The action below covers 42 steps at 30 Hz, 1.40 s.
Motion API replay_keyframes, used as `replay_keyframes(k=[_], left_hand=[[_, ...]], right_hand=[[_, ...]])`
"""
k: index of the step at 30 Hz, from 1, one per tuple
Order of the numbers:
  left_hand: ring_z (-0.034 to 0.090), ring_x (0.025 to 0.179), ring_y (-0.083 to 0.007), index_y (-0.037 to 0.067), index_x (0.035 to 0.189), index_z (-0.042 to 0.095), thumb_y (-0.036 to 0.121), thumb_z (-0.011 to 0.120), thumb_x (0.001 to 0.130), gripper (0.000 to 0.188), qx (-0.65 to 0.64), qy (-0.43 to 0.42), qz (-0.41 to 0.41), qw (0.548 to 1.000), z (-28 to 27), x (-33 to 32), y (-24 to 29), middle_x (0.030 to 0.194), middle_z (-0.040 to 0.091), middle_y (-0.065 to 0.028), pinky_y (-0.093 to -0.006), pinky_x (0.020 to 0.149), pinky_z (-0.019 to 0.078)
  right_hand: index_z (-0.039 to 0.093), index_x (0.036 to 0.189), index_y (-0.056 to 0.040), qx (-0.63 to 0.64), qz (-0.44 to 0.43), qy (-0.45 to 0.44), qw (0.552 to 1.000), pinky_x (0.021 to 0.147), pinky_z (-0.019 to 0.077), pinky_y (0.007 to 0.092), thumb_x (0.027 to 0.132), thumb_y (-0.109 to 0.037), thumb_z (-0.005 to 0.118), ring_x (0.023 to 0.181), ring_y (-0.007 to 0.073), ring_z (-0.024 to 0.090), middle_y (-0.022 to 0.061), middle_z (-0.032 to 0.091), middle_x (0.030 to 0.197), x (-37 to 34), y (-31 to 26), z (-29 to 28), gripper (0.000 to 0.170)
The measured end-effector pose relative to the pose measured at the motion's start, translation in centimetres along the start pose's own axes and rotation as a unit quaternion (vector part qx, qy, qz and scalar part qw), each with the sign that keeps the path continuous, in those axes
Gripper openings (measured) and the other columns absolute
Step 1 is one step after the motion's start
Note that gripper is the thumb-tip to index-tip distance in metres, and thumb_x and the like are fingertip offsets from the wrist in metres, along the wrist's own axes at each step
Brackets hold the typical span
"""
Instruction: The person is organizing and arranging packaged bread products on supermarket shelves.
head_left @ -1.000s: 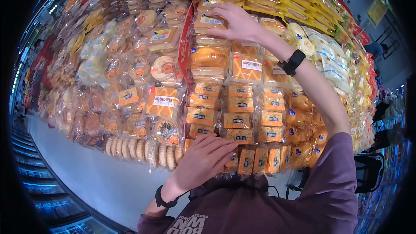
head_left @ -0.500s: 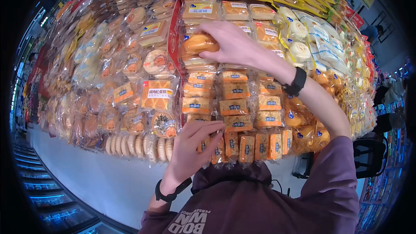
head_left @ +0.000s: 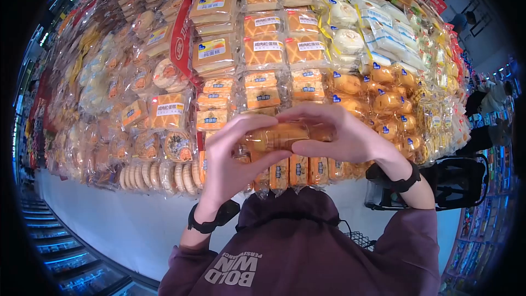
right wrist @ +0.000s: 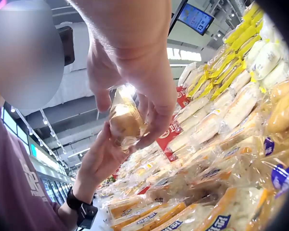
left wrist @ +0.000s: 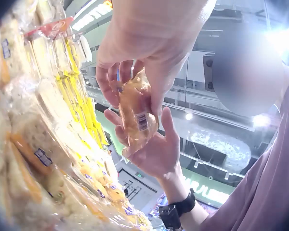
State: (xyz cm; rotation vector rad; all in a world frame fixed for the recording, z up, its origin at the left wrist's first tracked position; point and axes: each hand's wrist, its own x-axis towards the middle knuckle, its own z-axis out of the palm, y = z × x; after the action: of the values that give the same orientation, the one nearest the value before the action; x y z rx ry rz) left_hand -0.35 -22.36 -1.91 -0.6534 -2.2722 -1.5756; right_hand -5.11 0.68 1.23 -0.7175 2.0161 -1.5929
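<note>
A golden-brown bread roll (head_left: 282,136) in a clear wrapper is held up in front of the chest, above the front rows of the display. My left hand (head_left: 222,151) grips its left end, fingers along the far side and thumb on the near side. At its other end my right hand (head_left: 350,131) holds it the same way. A printed label shows on the wrapper of the bread roll (left wrist: 140,120) in the left wrist view. Below the hands stand wrapped cake slices (head_left: 298,171) with orange bands and blue labels.
Packed cakes (head_left: 213,55) with white labels lie farther back, left of waffle-patterned ones (head_left: 264,52). Wrapped buns (head_left: 350,82) fill the right side. A red divider strip (head_left: 179,41) splits the display. Behind my right arm is a black-framed cart (head_left: 463,181).
My right hand has picked the bread roll from the display and brought it back toward the body. The left hand has risen from the front cakes to take hold of it too.
</note>
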Motion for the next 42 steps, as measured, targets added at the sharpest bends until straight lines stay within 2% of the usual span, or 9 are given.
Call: replay_keyframes(k=[3,8,13,18,21,24,27,34,42], left_hand=[[0.068,0.102,-0.0127,0.003,0.118,0.063,-0.002,0.081,0.082,0.040,-0.193,0.058,-0.138,0.970,2.4,0.2,0.4,0.113,0.071,-0.0077,-0.0278,0.086,0.0590],[0.069,0.101,-0.0140,-0.001,0.120,0.061,-0.004,0.078,0.085,0.040,-0.267,0.017,-0.250,0.930,4.9,1.5,2.7,0.111,0.072,-0.0093,-0.0265,0.086,0.0587],[0.069,0.102,-0.0140,-0.006,0.123,0.059,-0.003,0.079,0.084,0.043,-0.301,-0.013,-0.221,0.928,7.5,2.4,4.1,0.113,0.072,-0.0106,-0.0269,0.091,0.0567],[0.068,0.105,-0.0145,-0.006,0.126,0.059,-0.003,0.079,0.084,0.046,-0.270,-0.012,-0.236,0.933,8.8,2.3,4.5,0.117,0.071,-0.0112,-0.0272,0.093,0.0557],[0.068,0.107,-0.0145,-0.005,0.126,0.059,-0.002,0.080,0.084,0.048,-0.261,-0.004,-0.202,0.944,9.3,2.6,4.3,0.117,0.071,-0.0118,-0.0271,0.092,0.0560],[0.068,0.107,-0.0135,-0.005,0.127,0.058,-0.003,0.082,0.080,0.053,-0.226,-0.020,-0.187,0.956,9.0,2.8,4.9,0.119,0.070,-0.0109,-0.0267,0.093,0.0555],[0.068,0.108,-0.0128,-0.005,0.128,0.058,-0.004,0.083,0.078,0.056,-0.228,-0.023,-0.168,0.959,8.7,2.6,4.8,0.120,0.070,-0.0106,-0.0263,0.094,0.0549],[0.067,0.108,-0.0122,-0.003,0.123,0.062,-0.005,0.087,0.072,0.056,-0.181,0.009,-0.142,0.973,9.1,2.1,4.2,0.117,0.071,-0.0092,-0.0262,0.094,0.0545],[0.068,0.112,-0.0247,-0.001,0.108,0.070,-0.009,0.080,0.067,0.043,-0.130,0.018,0.019,0.991,8.9,3.3,2.9,0.118,0.071,-0.0139,-0.0372,0.102,0.0500]], right_hand=[[0.059,0.134,-0.0069,-0.050,-0.015,0.050,0.997,0.084,0.0565,0.0303,0.084,-0.024,0.083,0.099,0.0135,0.063,0.0058,0.066,0.117,-2.8,-1.3,-1.2,0.058],[0.061,0.126,-0.0062,0.012,-0.005,0.166,0.986,0.076,0.0521,0.0241,0.082,-0.016,0.084,0.092,0.0078,0.062,0.0017,0.066,0.108,-5.9,0.6,-1.3,0.050],[0.056,0.118,-0.0033,0.165,-0.025,0.230,0.959,0.073,0.0433,0.0191,0.085,-0.009,0.081,0.078,0.0034,0.047,-0.0079,0.043,0.082,-7.9,2.5,-2.1,0.041],[0.054,0.117,-0.0019,0.244,-0.057,0.227,0.941,0.075,0.0452,0.0205,0.088,-0.004,0.078,0.083,0.0035,0.051,-0.0053,0.048,0.087,-8.3,3.2,-1.8,0.038],[0.054,0.119,-0.0006,0.182,-0.081,0.215,0.956,0.080,0.0473,0.0217,0.088,-0.002,0.077,0.092,0.0044,0.056,-0.0005,0.059,0.100,-8.8,5.2,-3.2,0.038],[0.053,0.131,-0.0002,0.228,-0.072,0.217,0.946,0.078,0.0454,0.0227,0.086,0.000,0.077,0.087,0.0044,0.052,-0.0026,0.054,0.096,-8.3,4.5,-2.6,0.051],[0.052,0.135,-0.0012,0.180,-0.083,0.199,0.960,0.080,0.0448,0.0229,0.085,-0.001,0.079,0.091,0.0053,0.056,-0.0005,0.061,0.103,-8.5,5.5,-3.1,0.057],[0.055,0.135,-0.0025,0.116,-0.106,0.163,0.974,0.088,0.0468,0.0259,0.081,-0.002,0.082,0.099,0.0072,0.060,0.0019,0.065,0.109,-8.6,5.1,-4.5,0.060],[0.068,0.114,-0.0084,-0.009,-0.277,0.209,0.938,0.098,0.0483,0.0372,0.067,0.003,0.083,0.113,0.0229,0.063,0.0084,0.069,0.124,-7.1,5.6,-5.0,0.050]])
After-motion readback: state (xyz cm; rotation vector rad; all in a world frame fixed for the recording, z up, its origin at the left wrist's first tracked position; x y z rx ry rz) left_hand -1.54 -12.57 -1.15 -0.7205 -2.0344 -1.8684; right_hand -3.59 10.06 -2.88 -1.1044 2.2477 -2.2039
